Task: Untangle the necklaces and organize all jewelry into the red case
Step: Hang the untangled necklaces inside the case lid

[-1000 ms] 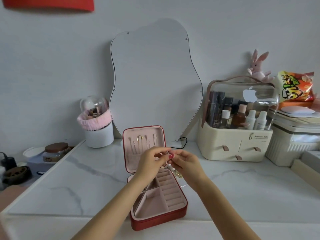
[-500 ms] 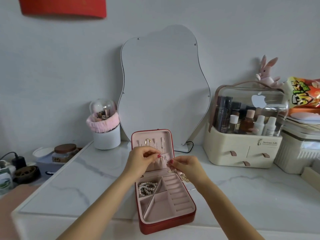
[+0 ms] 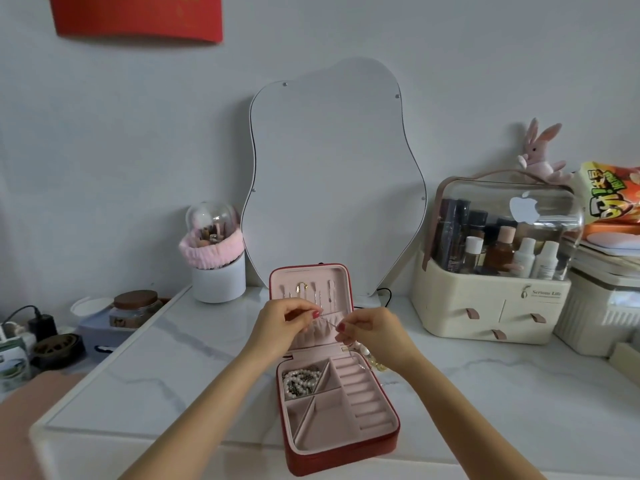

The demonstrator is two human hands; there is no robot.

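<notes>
The red case (image 3: 346,457) lies open on the marble tabletop, its pink lid standing upright with several pieces hanging from hooks. A pearl necklace (image 3: 300,378) is heaped in the case's back left compartment. In front of the lid, my left hand (image 3: 284,323) and my right hand (image 3: 372,332) each pinch an end of a thin silver chain (image 3: 327,321) stretched between them. A yellowish beaded piece (image 3: 375,362) shows below my right hand, partly hidden by it.
A wavy mirror (image 3: 332,174) leans on the wall behind the case. A white cup with a pink band (image 3: 216,268) stands back left. A cream cosmetics organizer (image 3: 495,299) stands at the right. Jars and a charger sit off the table's left edge.
The view has tilted up and shifted, so the case sits lower and more central. My hands have drawn apart slightly, stretching the thin chain; the pearl necklace in the case has come into sight.
</notes>
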